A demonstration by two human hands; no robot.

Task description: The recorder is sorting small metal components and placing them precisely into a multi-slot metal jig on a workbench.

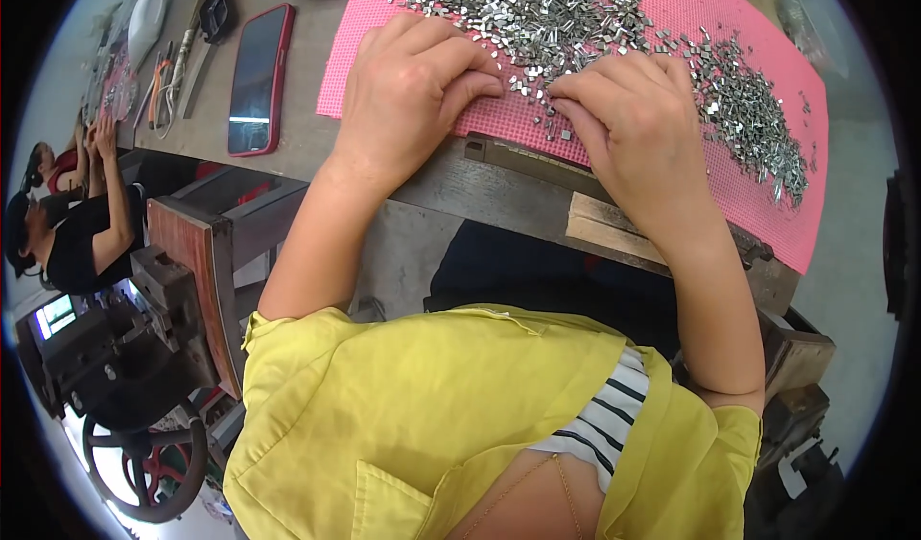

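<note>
Small silvery metal pieces (552, 17) lie heaped on a pink textured mat (672, 171). My left hand (408, 94) rests at the near left side of the heap, thumb and forefinger pressed together. Whatever its fingertips hold, if anything, is too small to make out. At the heap's near right side is my right hand (638, 123), also in a pinch, its fingertips hiding what may be between them. Several loose pieces are scattered between the two hands. Right of my right hand, a second heap of metal pieces (753, 128) spreads over the mat.
A dark metal bar (528, 161) runs along the table's near edge, with a wooden block (609, 225) beside it. Left of the mat lie a phone (257, 84) in a red case and some hand tools (165, 87). Two people sit at the far left, near a machine handwheel (144, 473).
</note>
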